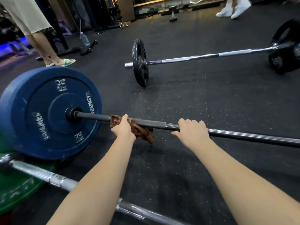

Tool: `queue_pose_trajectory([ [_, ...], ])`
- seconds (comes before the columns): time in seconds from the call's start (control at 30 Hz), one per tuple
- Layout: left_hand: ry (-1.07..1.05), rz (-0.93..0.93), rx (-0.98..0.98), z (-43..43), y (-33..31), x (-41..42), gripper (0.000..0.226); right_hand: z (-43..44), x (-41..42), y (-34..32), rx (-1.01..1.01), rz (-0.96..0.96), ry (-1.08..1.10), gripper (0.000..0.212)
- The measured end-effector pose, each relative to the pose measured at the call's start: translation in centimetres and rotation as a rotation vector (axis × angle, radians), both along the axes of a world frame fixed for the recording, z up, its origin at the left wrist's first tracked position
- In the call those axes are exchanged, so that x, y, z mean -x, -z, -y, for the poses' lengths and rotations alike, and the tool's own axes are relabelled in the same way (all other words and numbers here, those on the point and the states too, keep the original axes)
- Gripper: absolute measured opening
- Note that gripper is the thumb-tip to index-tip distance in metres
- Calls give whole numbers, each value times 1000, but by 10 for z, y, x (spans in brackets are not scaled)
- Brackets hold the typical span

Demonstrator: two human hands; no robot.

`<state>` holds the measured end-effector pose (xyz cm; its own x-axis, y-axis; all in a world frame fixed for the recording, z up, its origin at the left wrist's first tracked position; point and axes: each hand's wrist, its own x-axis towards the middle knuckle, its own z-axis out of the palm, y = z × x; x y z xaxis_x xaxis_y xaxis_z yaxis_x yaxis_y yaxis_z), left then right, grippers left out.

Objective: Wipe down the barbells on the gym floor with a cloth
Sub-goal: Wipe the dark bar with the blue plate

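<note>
- At the lower left edge of the frame, a green plate [14,194] lay on the black rubber floor [186,101], and its silver bar [63,181] ran towards the bottom centre.
- In the upper left, a person stood in a pale skirt and sandals [62,62], with a water bottle [85,39] on the floor nearby.
- At centre left, a blue plate [48,111] marked "HAMMER STRENGTH" stood upright on the end of a dark barbell [243,136], which crossed the frame to the right edge.
- Just right of the blue plate, a brown cloth [141,131] was wrapped around the dark barbell; the left grip [124,129] was closed around the cloth and the bar.
- Right of centre, the right grip [193,132] was curled over the bare bar, near the cloth but apart from it.
- In the upper right, a second barbell [211,55] with black plates [140,62] lay on the floor.
- At the top right, someone's white shoes [233,10] showed.
</note>
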<state>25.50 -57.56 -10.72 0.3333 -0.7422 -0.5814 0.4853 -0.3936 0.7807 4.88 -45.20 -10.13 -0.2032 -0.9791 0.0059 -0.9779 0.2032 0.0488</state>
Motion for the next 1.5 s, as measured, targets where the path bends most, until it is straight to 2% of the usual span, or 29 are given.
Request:
queue_pose_trajectory([
  [0.1,81,-60,-29,-19,-7,9,51,0,-3,-5,-11,71,39,47],
  [0.23,165,-135,-47,-63,-15,57,54,-5,-6,-9,-38,73,28,46],
  [0.37,57,-233,3,-78,-42,71,47,-16,-6,-21,-56,73,10,44],
  [0.43,76,-186,-3,-78,-50,69,49,-13,-1,-20,-79,72,-4,47],
  [0.6,73,-34,-49,-74,-24,69,77,-7,2,-14,-106,58,-30,47],
  [0.8,75,14,-39,-72,-16,76,57,-15,9,-12,-125,64,-82,67],
  [0.9,120,60,-52,-66,-18,73,65,-28,37,-23,-166,217,-131,77],
  [0.93,127,68,-59,-62,-17,71,69,-39,51,-30,-187,216,-146,77],
  [1.03,120,65,-63,-63,-19,72,87,-87,104,-42,-292,-29,-155,84],
  [1.07,117,76,-56,-63,-20,74,91,-103,122,-46,-330,-57,-109,83],
  [1.17,88,81,-21,-66,-21,76,88,-134,168,-54,-360,-41,33,65],
  [1.3,45,88,-27,-75,-26,87,81,-144,180,-33,-199,-61,54,30],
  [1.4,38,57,-34,-81,-23,96,72,-140,173,-16,-34,-79,68,25],
  [1.5,72,19,-2,-87,-2,108,58,-144,175,-11,19,-60,78,25],
])
